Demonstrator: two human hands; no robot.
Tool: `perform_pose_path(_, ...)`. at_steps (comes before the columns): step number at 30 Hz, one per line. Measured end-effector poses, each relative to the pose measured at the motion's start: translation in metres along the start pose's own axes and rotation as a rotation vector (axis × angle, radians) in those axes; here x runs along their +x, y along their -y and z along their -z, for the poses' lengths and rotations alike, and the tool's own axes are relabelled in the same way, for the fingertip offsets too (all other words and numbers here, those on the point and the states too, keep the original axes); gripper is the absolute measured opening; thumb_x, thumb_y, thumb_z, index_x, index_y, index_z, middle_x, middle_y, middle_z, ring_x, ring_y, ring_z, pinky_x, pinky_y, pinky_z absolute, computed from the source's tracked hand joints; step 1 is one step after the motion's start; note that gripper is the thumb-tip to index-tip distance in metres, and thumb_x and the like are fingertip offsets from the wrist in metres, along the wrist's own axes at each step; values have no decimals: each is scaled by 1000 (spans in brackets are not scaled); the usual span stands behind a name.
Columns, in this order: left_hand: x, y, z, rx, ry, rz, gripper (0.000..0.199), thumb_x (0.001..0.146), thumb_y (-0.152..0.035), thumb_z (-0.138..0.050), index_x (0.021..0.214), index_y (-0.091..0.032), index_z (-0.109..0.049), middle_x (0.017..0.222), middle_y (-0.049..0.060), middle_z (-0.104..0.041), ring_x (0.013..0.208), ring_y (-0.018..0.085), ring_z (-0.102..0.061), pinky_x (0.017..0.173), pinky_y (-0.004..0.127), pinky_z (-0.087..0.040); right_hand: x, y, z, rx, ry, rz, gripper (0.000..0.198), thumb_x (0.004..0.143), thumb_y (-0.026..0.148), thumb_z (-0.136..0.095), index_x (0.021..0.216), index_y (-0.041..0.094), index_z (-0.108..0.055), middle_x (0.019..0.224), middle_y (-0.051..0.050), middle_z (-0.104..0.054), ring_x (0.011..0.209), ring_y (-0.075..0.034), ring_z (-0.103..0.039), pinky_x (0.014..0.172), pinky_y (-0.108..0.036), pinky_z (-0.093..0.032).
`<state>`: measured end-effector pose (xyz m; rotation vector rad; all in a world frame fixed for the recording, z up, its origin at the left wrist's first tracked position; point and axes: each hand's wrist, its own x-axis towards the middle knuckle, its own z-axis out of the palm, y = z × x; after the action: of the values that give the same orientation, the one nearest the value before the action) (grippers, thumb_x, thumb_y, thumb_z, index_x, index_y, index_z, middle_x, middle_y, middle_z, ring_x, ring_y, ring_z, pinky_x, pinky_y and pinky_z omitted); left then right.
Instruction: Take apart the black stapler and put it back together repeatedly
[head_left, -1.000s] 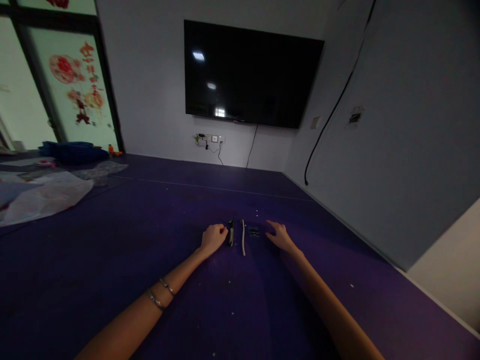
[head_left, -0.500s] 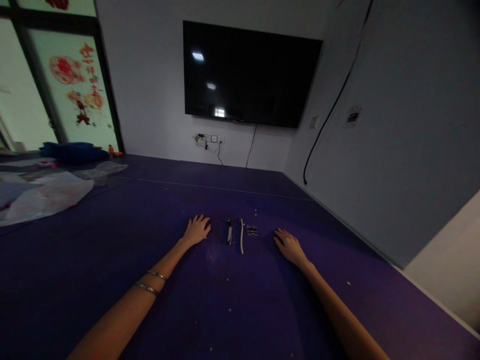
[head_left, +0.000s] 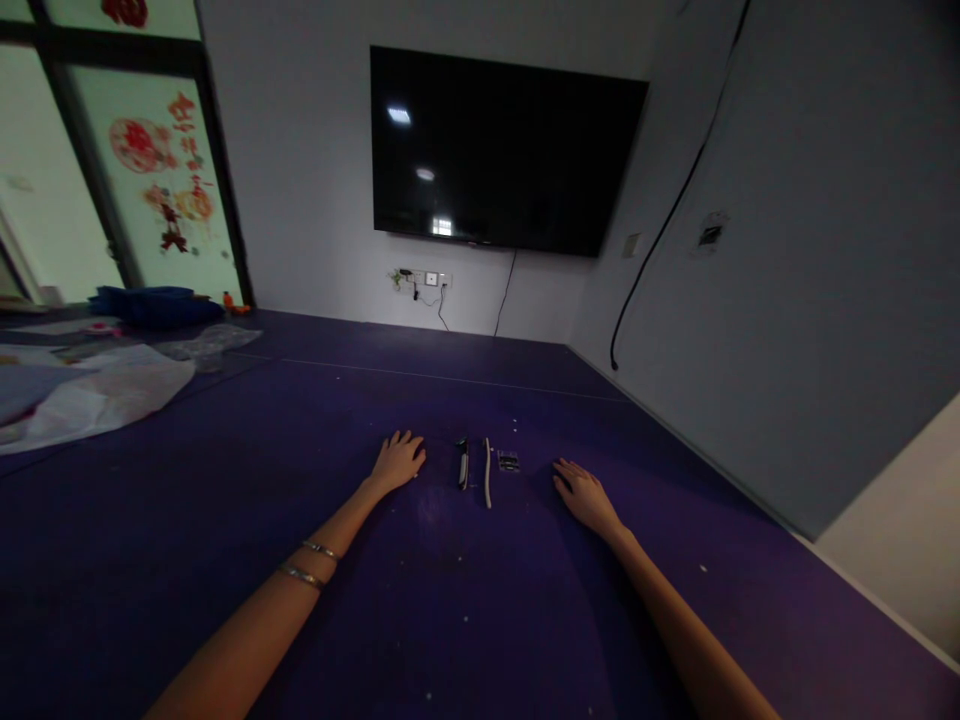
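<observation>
My left hand (head_left: 398, 460) lies flat on the purple surface (head_left: 420, 590), its fingers spread and nothing in it. Just right of it is a slim black and light-grey tool (head_left: 463, 465), shaped like a razor, apart from the fingers. A thin, slightly curved whitish stick (head_left: 487, 475), perhaps a toothbrush, lies alongside. Next to the stick's upper part rests a small flat piece with dark and clear patches (head_left: 508, 461), too small to make out. Further right, my right hand (head_left: 583, 493) also rests palm down with fingers stretched out, holding nothing.
A wall-mounted television (head_left: 502, 150) hangs ahead, above wall sockets (head_left: 431, 279). White plastic sheeting (head_left: 112, 395) and a dark blue bundle (head_left: 161, 305) lie at the left. A black cable (head_left: 660, 235) hangs down the right wall. Small white specks dot the surface.
The whole view has shifted slightly, so everything appears a little further right. Both hands and the small items keep the same places on the surface.
</observation>
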<state>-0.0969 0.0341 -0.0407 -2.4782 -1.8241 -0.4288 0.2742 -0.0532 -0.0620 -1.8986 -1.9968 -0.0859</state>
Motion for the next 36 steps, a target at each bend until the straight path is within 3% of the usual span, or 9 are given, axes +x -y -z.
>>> perform_pose_path(12,1,0,0,-5,-5,6,45,87,-40,-33,125,-20,-48,136,11,-42,127,31,-31,100,45,-26,-1,3,2,-13,-3,0,44,87,34,-35,123,16,-53,133,-10,-46,125,-25,-38,102,-41,-29)
perform_pose_path(16,0,-6,6,-31,-51,41,40,89,-38,-31,114,-21,-57,127,9,-51,122,27,-39,99,42,-28,-1,3,2,11,-13,-3,43,86,34,-37,122,18,-54,132,-10,-47,124,-25,-39,102,-42,-29)
perform_pose_path(21,0,-32,20,-47,-173,57,37,89,-36,-32,95,-17,-63,106,11,-61,107,24,-48,92,37,-34,-1,4,3,2,-13,-21,42,85,33,-38,122,19,-54,132,-9,-47,124,-25,-39,101,-42,-30)
perform_pose_path(25,4,-65,20,-66,-87,3,31,85,-39,-42,85,-17,-64,96,11,-64,98,25,-54,86,36,-37,-2,6,6,-15,0,-26,44,86,35,-36,123,19,-53,132,-9,-47,124,-25,-39,101,-42,-30)
perform_pose_path(31,11,-98,8,-22,-33,7,46,80,-51,-45,96,-11,-62,95,18,-64,97,31,-58,83,40,-39,-2,6,6,9,-4,-24,44,86,35,-35,123,17,-53,133,-10,-47,124,-25,-39,101,-42,-29)
perform_pose_path(36,18,-106,5,-13,3,79,41,81,-43,-46,100,-9,-60,98,19,-64,96,30,-59,84,41,-39,-2,6,6,26,-6,-27,43,86,35,-38,121,17,-54,132,-10,-48,124,-25,-39,101,-42,-29)
